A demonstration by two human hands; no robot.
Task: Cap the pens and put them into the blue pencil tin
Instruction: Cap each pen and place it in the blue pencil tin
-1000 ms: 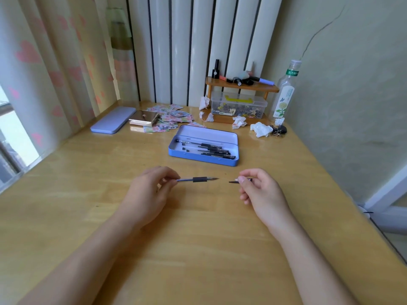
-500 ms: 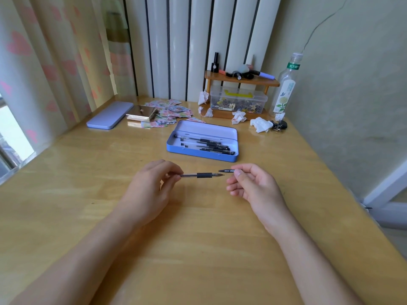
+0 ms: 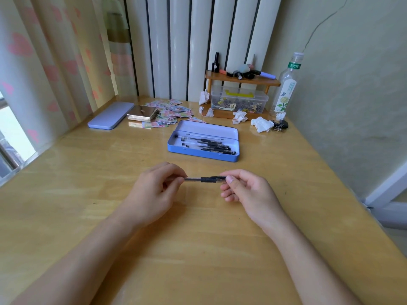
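Wooden table (image 3: 286, 194) fills the view from a head-worn camera, running back to a white ribbed radiator against the far wall, with a curtain along the left edge and a plain wall close along the right edge. Both bare forearms reach in from the bottom.

Just above the table's middle, the left hand (image 3: 154, 190) is curled, thumb and fingers pinched on the back end of a pen (image 3: 203, 179) that lies level, left to right. The right hand (image 3: 248, 190) is also curled, thumb and forefinger closed on a cap (image 3: 220, 178) at the pen's tip end. Whether the cap is fully seated cannot be told.

Just beyond the hands, slightly right of centre, the tin (image 3: 202, 154) sits open with several capped pens lying side by side inside. Bare wood lies between its near edge and the hands.

Wide bare wood lies to the left, right and near side of the hands.

Clutter keeps to the far edge: a lilac lid (image 3: 111, 115) at far left, a pile of stickers (image 3: 169, 112), a small shelf (image 3: 242, 79) over a clear box (image 3: 240, 100), crumpled tissues (image 3: 261, 124), and a bottle (image 3: 286, 84) in the far right corner.
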